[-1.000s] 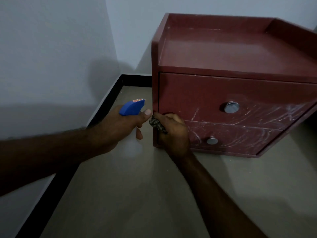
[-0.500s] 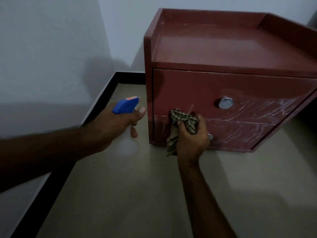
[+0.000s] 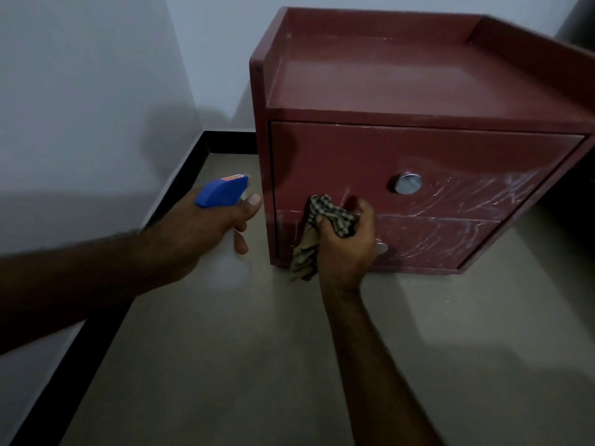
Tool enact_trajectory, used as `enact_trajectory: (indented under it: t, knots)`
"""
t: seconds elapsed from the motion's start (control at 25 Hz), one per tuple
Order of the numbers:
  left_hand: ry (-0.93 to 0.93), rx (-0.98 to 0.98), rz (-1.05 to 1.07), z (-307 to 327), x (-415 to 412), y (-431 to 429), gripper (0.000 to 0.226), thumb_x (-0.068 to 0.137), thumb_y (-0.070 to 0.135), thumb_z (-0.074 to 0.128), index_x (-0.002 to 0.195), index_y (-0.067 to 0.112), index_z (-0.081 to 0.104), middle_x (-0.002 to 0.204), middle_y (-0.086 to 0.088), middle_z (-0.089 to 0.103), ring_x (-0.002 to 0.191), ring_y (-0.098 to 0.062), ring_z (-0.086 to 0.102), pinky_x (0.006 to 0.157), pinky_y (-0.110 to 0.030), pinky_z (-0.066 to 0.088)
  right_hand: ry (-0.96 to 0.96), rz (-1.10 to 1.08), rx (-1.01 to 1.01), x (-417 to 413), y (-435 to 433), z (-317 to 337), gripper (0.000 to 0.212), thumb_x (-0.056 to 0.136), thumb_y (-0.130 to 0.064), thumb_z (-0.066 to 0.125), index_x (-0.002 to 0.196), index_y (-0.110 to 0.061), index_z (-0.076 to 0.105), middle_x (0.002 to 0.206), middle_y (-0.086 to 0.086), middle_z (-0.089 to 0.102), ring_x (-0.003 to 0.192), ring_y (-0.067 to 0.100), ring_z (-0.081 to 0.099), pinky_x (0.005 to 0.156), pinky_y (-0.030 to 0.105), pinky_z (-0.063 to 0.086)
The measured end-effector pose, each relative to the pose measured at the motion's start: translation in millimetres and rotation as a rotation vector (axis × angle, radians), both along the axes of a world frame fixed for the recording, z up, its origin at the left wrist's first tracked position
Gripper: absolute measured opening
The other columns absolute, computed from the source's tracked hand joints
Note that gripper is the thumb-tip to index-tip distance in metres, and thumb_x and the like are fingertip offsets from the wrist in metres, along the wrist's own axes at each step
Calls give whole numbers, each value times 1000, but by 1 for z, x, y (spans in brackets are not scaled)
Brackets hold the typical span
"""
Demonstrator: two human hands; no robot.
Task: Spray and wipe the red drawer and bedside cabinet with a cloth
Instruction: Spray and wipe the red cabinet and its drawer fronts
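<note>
On the cabinet (image 3: 386, 75) front, the right hand (image 3: 347, 246) grips a cloth (image 3: 328, 215) against the drawers (image 3: 338, 162); the left hand (image 3: 199, 233) grips the spray bottle (image 3: 222, 190). White streaks (image 3: 476, 201) on the drawers' right side suggest much wiping is left.

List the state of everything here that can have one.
Upper drawer: closed, white streaks on its right part.
Lower drawer: closed, streaked white.
Cloth: bunched, pressed on the drawer fronts at their seam.
Spray bottle: held, nozzle toward the cabinet.
Left hand: grips the spray bottle.
Right hand: grips the cloth.
</note>
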State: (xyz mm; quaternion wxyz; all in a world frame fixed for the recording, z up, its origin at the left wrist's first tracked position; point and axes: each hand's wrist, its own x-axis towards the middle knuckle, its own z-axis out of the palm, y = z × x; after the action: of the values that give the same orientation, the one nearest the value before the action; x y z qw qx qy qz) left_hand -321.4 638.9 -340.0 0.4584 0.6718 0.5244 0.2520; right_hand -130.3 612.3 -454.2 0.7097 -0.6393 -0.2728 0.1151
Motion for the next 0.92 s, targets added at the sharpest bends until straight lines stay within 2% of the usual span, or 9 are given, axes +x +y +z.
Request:
enact_trajectory:
  t: [0.12, 0.24, 0.32, 0.44, 0.48, 0.56, 0.68, 0.8, 0.92]
  knots:
    - [-10, -9, -1, 2, 3, -5, 67, 77, 58, 61, 130, 18, 54, 87, -14, 72, 87, -24, 71, 98, -38, 47, 76, 19, -22, -4, 0, -1, 65, 79, -11, 87, 138, -19, 60, 115, -6, 72, 101, 7, 71, 95, 33, 60]
    - [-28, -28, 8, 2, 3, -5, 65, 76, 57, 64, 127, 18, 56, 88, -16, 71, 81, -26, 70, 102, -57, 49, 303, 13, 82, 9, 2, 3, 65, 73, -16, 92, 124, -41, 60, 118, -6, 69, 100, 5, 71, 89, 33, 62]
    - [-41, -25, 16, 2, 2, -2, 77, 75, 58, 66, 138, 16, 51, 91, -16, 71, 80, -27, 71, 101, -61, 50, 325, 22, 104, 17, 4, 5, 67, 72, -17, 93, 119, -50, 58, 122, -9, 66, 101, 1, 70, 88, 28, 62]
    - [-45, -25, 10, 1, 1, -2, 74, 74, 59, 67, 131, 13, 56, 91, -15, 71, 78, -26, 71, 101, -60, 51, 465, -26, 31, 22, 2, -10, 69, 74, -9, 90, 133, -26, 60, 130, 4, 66, 113, 20, 69, 97, 42, 60]
    - [-39, -22, 3, 0, 1, -2, 68, 74, 60, 66, 125, 15, 59, 90, -15, 71, 79, -27, 71, 103, -60, 49, 539, -44, 17, 23, 1, -16, 67, 75, -4, 89, 132, -21, 60, 129, 7, 67, 114, 26, 69, 98, 47, 59]
    - [-45, -23, -9, -1, 0, -3, 51, 75, 60, 65, 111, 24, 61, 86, -14, 72, 82, -28, 70, 105, -62, 47, 671, -51, 32, 24, 1, -20, 60, 74, 3, 86, 122, -22, 61, 122, 11, 70, 109, 31, 71, 95, 52, 60]
    - [-62, -32, -15, -5, 0, -2, 39, 75, 60, 66, 101, 32, 59, 85, -12, 72, 84, -28, 70, 105, -63, 47, 803, -11, 121, 24, 6, -10, 59, 70, 3, 87, 110, -33, 62, 121, 12, 71, 101, 31, 75, 83, 49, 65]
    - [-86, -24, -18, -7, -2, -2, 41, 75, 62, 68, 103, 35, 59, 84, -10, 73, 84, -29, 71, 103, -63, 49, 883, 7, 165, 21, 3, -10, 60, 76, 4, 84, 124, -23, 62, 121, 13, 71, 99, 32, 75, 79, 47, 66]
    - [-111, -16, -29, -6, -4, -2, 47, 75, 65, 70, 109, 34, 61, 82, -8, 74, 81, -28, 72, 99, -63, 51, 956, -14, 148, 21, -2, -9, 52, 81, 9, 78, 122, -17, 60, 117, 16, 72, 99, 36, 75, 77, 47, 65]
